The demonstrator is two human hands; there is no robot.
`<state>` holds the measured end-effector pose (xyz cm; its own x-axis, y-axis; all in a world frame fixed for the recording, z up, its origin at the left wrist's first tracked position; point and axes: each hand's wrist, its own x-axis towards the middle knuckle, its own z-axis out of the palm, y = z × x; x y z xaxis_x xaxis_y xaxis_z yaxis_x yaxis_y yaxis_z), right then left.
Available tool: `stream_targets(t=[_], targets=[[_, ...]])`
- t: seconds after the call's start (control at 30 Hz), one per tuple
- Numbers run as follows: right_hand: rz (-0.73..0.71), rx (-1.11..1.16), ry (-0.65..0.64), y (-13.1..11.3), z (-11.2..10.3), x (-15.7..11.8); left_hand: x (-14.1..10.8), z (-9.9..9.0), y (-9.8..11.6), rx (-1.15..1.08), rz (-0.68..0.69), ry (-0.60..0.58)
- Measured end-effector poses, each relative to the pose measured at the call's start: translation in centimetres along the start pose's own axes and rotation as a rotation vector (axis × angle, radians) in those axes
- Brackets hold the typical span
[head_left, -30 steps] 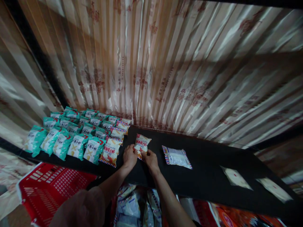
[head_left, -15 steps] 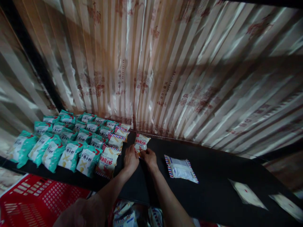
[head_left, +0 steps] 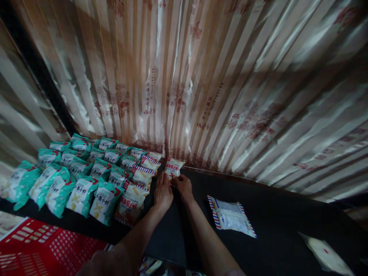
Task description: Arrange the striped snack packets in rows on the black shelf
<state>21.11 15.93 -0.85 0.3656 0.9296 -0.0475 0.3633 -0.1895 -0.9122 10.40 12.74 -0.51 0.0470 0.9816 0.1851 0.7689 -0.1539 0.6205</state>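
One head-worn view, looking forward and down over a black shelf (head_left: 276, 211).
The camera sits above the shelf's near side, facing the striped plastic sheeting (head_left: 184, 69) at the far side, close enough for the left hand (head_left: 163, 193) and right hand (head_left: 184, 188) to show clearly; it covers green packets (head_left: 79, 195) at left through a pale flat packet (head_left: 329, 253) at near right.

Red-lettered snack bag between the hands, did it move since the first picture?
Yes. Judged against the black shelf, the red-lettered snack bag has moved farther back, away from the person and closer to the pleated curtain.
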Motion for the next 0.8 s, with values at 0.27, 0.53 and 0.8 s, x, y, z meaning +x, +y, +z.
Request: stream_targets(t=[0.27, 0.53, 0.8], targets=[[-0.008, -0.105, -0.023, -0.8, 0.8, 1.9, 1.0, -0.1, 0.2, -0.019, -0.034, -0.062], [-0.049, -0.131, 0.000, -1.3, 1.4, 2.6, 1.5, 0.3, -0.3, -0.032, -0.010, -0.055], [-0.023, -0.372, 0.031, -2.7, 1.2, 1.8, 1.5, 0.1, -0.3, -0.032, -0.006, -0.072]])
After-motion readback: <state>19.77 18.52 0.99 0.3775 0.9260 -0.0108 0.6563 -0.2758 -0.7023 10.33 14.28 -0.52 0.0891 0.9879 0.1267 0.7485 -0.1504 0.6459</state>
